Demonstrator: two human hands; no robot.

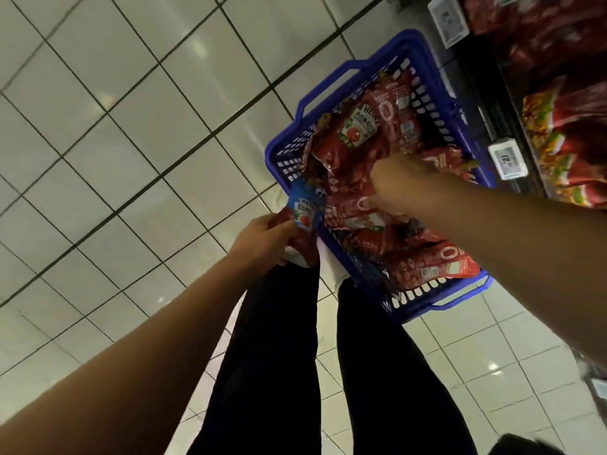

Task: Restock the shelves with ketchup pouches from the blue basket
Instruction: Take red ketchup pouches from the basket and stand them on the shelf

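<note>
The left hand grips a red ketchup pouch with a blue top, fingers and thumb curled round its lower part; the pouch is held just outside the near-left corner of the basket, and its label reads "HEINZ" above a tomato picture. The right hand reaches down into the basket with its fingers bent into the heap of pouches; whether it has actually closed on one cannot be told, since the fingertips are hidden. Below the hands are the person's legs in dark trousers.

The blue plastic lattice basket with loop handles sits on the pale tiled floor, filled with a pile of red ketchup pouches. One pouch near the top shows a green "HEINZ" label with a tomato; others show large white "0" marks.

Beyond the basket, a dark shelf holds more red packets, with white price tags on its edge, their figures too blurred to read.
</note>
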